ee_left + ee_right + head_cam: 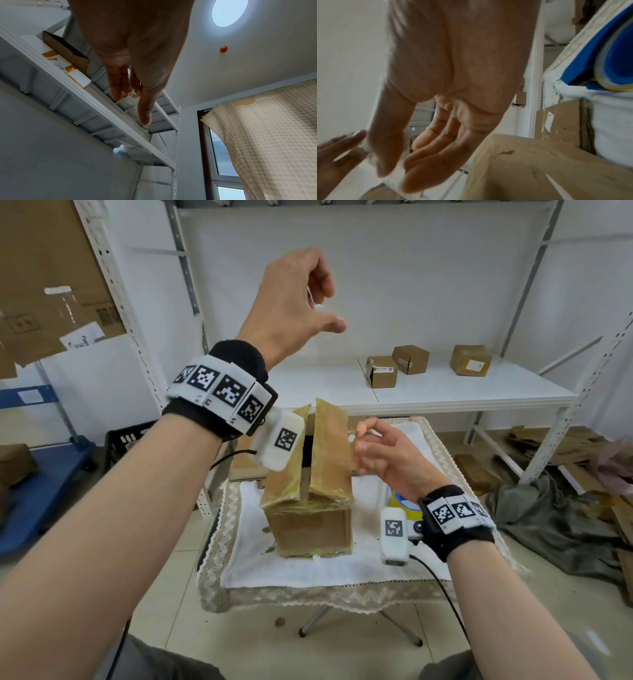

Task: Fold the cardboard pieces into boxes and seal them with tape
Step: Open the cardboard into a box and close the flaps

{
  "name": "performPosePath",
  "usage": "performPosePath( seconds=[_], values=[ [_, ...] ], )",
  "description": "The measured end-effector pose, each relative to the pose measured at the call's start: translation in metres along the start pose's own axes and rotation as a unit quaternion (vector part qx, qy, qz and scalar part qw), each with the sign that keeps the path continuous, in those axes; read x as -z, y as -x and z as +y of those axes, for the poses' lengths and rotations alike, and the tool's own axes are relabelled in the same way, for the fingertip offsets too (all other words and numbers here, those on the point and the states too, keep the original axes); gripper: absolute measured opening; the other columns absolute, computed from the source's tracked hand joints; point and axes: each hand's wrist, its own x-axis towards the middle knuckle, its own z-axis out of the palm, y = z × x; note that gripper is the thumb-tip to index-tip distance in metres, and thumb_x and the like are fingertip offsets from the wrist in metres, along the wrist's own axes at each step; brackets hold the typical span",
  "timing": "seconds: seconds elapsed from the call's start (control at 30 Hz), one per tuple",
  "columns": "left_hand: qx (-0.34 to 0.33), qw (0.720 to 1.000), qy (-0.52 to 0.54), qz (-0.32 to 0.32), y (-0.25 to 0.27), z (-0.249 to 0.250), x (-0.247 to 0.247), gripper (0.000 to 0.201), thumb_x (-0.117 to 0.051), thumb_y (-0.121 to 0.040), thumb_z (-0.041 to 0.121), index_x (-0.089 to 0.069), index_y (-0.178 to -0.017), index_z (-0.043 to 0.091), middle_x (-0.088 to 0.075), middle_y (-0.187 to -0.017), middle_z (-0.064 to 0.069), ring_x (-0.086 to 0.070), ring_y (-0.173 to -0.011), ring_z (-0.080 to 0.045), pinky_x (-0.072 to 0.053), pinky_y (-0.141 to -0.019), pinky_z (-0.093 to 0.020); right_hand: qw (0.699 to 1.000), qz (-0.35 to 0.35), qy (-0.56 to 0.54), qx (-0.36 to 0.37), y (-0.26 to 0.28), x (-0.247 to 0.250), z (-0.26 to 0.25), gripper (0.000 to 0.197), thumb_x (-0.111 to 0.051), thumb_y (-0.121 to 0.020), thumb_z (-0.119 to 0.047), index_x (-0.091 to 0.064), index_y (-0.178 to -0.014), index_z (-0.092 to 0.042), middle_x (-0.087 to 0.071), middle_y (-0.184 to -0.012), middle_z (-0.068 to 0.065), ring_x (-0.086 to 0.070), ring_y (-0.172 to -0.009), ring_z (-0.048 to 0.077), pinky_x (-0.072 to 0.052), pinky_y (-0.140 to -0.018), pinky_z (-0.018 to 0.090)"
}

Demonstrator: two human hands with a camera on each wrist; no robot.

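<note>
A cardboard box [310,501] stands on a small cloth-covered bench [342,571], its two top flaps [330,446] half raised, with a dark gap between them. The left hand [291,302] is lifted high above the box, thumb and fingers narrowed on what looks like a scrap of clear tape [317,304]. The right hand [387,455] sits beside the right flap, fingers loosely curled; whether its grip holds a tape end cannot be told.

Likely risks: clear tape could stick to itself or to fingers, and the flaps may spring apart if sealed before being pressed flat.

The tape roll [404,503] is mostly hidden behind the right wrist. The right wrist view is blurred, and any stretched tape is nearly invisible.
</note>
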Motion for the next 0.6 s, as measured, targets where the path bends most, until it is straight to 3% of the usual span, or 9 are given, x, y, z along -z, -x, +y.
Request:
performPosePath(
  seconds=[0.1, 0.17, 0.23, 0.33, 0.5, 0.6],
  values=[
    [0.001, 1.0, -0.016, 0.008, -0.004, -0.004, 0.007, 0.047, -0.092, -0.064, 0.029, -0.056, -0.091, 0.018, -0.054, -0.081, 0.016, -0.047, -0.063, 0.001, -0.039, -0.062, -0.01, 0.999, -0.024, 0.038, -0.01, -0.006, -0.007, -0.002, 0.025, -0.068, -0.088, 0.005, -0.056, -0.103, -0.012, -0.062, -0.079, 0.001, -0.061, -0.071, 0.016, -0.057, -0.072, 0.031],
    [0.005, 0.999, -0.033, 0.011, -0.007, -0.006, 0.012, 0.046, -0.092, -0.065, 0.029, -0.056, -0.092, 0.018, -0.053, -0.081, 0.016, -0.046, -0.064, 0.0, -0.04, -0.063, -0.011, 0.998, -0.044, 0.043, -0.012, -0.01, -0.016, -0.006, 0.028, -0.065, -0.09, 0.007, -0.055, -0.109, -0.011, -0.067, -0.079, 0.003, -0.067, -0.081, 0.021, -0.058, -0.086, 0.036],
    [0.009, 0.998, -0.057, 0.009, -0.011, -0.008, 0.015, 0.046, -0.091, -0.065, 0.03, -0.056, -0.093, 0.019, -0.054, -0.085, 0.015, -0.045, -0.065, 0.0, -0.044, -0.067, -0.015, 0.997, -0.065, 0.039, -0.017, -0.013, -0.027, -0.009, 0.033, -0.061, -0.092, 0.009, -0.051, -0.116, -0.011, -0.07, -0.077, 0.005, -0.071, -0.102, 0.033, -0.053, -0.1, 0.041],
    [0.019, 0.996, -0.088, -0.003, -0.014, -0.014, 0.016, 0.048, -0.092, -0.065, 0.03, -0.055, -0.093, 0.021, -0.057, -0.094, 0.007, -0.044, -0.066, 0.001, -0.046, -0.072, -0.021, 0.994, -0.101, 0.004, -0.037, -0.018, -0.042, -0.009, 0.042, -0.055, -0.095, 0.011, -0.043, -0.128, -0.012, -0.071, -0.073, 0.003, -0.061, -0.124, 0.044, -0.043, -0.113, 0.042],
    [0.038, 0.991, -0.12, -0.037, -0.013, -0.03, 0.016, 0.047, -0.093, -0.064, 0.027, -0.056, -0.092, 0.02, -0.057, -0.096, 0.002, -0.043, -0.066, 0.0, -0.042, -0.072, -0.024, 0.99, -0.107, 0.056, -0.076, -0.017, -0.057, -0.009, 0.056, -0.061, -0.092, -0.004, -0.031, -0.139, -0.007, -0.07, -0.068, -0.002, -0.062, -0.122, 0.044, -0.051, -0.099, 0.034],
    [0.052, 0.989, -0.124, -0.059, -0.009, -0.042, 0.009, 0.045, -0.093, -0.065, 0.024, -0.057, -0.091, 0.02, -0.057, -0.096, 0.002, -0.044, -0.066, 0.0, -0.046, -0.073, -0.028, 0.985, -0.091, 0.086, -0.115, -0.017, -0.056, -0.001, 0.057, -0.057, -0.097, -0.001, -0.027, -0.144, -0.009, -0.07, -0.072, -0.001, -0.064, -0.119, 0.044, -0.045, -0.109, 0.041]
  ],
)
